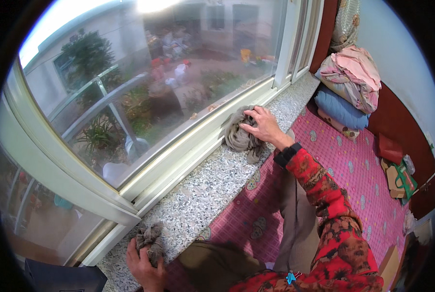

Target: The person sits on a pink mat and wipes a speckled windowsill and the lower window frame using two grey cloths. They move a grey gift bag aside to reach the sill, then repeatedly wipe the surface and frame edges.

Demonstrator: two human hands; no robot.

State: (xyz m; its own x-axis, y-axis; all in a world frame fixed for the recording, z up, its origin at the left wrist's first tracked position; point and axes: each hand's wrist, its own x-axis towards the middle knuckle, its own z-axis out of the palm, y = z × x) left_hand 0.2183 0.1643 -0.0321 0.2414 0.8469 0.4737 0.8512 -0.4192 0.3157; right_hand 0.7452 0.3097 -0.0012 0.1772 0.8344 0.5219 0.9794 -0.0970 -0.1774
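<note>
On the speckled stone window sill (pixel 188 191), my right hand (pixel 263 126) rests with spread fingers over a bunched grey-brown cloth (pixel 237 137), which touches the white sliding window's lower frame. Nearer to me, at the sill's lower left, my left hand (pixel 146 264) has its fingers curled around a smaller, darker crumpled cloth (pixel 150 242). A large glass pane (pixel 188 73) stands beyond the frame; a yard with plants and railings shows through it.
Pink patterned sheeting (pixel 352 164) lies below the sill at the right. Folded bedding (pixel 349 80) is stacked in the far corner. A dark box-like object (pixel 66 275) sits at the sill's near left end. An open cardboard box (pixel 393 179) with a green bag (pixel 405 179) stands at the right.
</note>
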